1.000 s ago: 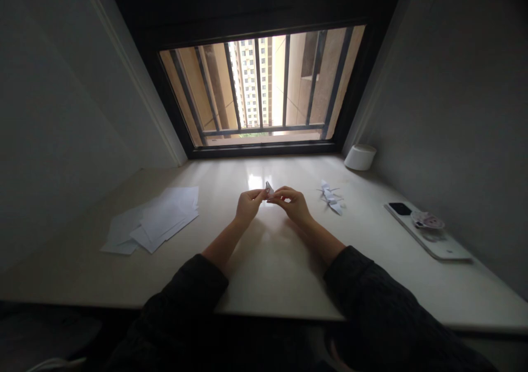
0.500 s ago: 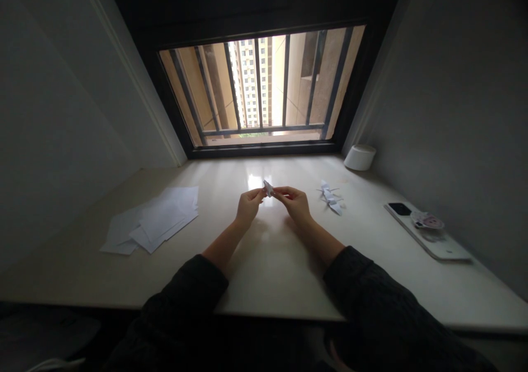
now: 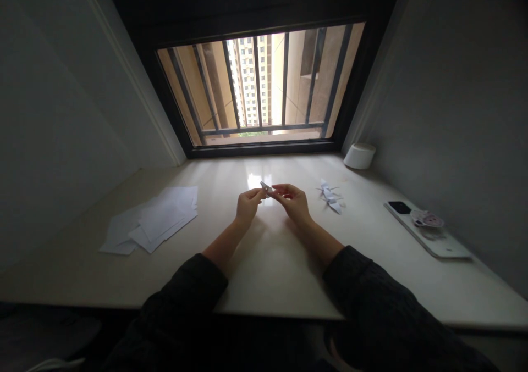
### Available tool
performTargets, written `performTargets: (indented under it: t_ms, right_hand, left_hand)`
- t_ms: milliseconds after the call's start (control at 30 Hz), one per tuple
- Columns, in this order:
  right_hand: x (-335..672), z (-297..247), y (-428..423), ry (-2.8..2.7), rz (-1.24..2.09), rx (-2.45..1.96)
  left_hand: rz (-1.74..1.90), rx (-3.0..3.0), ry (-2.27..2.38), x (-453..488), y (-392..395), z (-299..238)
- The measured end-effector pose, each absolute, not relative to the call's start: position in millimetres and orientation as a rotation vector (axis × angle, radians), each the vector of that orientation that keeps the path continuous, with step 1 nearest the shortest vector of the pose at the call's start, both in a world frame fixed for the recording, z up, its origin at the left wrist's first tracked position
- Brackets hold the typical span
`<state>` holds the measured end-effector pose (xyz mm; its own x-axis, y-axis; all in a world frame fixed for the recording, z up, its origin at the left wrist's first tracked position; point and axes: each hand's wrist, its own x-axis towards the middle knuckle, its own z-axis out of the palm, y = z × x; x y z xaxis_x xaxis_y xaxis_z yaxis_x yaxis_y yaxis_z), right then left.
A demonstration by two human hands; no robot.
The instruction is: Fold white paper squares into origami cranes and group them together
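A small piece of folded white paper (image 3: 266, 188) is pinched between both hands, above the middle of the sill. My left hand (image 3: 248, 205) grips its left side between thumb and fingers. My right hand (image 3: 294, 200) holds it from the right, thumb and fingertips closed on the paper. Fingers cover part of the paper, so its full shape cannot be made out. To the right of my right hand lie folded white paper cranes (image 3: 330, 197) close together on the sill.
A loose pile of white paper sheets (image 3: 160, 215) lies at the left. At the right rest a phone (image 3: 433, 240) with a round grip on its back and a white cylindrical object (image 3: 359, 156) by the wall. A barred window (image 3: 259, 86) stands behind the pale sill (image 3: 276, 284).
The folded paper has tilted, its upper tip now leaning further left. My right fingers have shifted slightly up and left on it. The things on the sill have stayed in place.
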<state>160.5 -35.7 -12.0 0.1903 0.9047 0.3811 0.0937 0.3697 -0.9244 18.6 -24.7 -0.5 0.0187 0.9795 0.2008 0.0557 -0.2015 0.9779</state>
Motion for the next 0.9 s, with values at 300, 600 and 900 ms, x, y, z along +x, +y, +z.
performTargets:
  t_ms: [300, 600, 900]
  right_hand:
    - [162.9, -23.0, -28.3, -1.261, 0.873, -1.072]
    - [159.5, -17.9, -34.6, -1.421, 0.628, -1.060]
    - [159.3, -16.6, -42.0, -1.623, 0.104, -1.175]
  left_hand:
    - [1.322, 1.431, 1.163, 15.8, -24.0, -0.1]
    - [1.383, 1.306, 1.192, 15.3, -23.2, 2.3]
    - [1.393, 1.245, 1.149, 18.5, -24.7, -1.7]
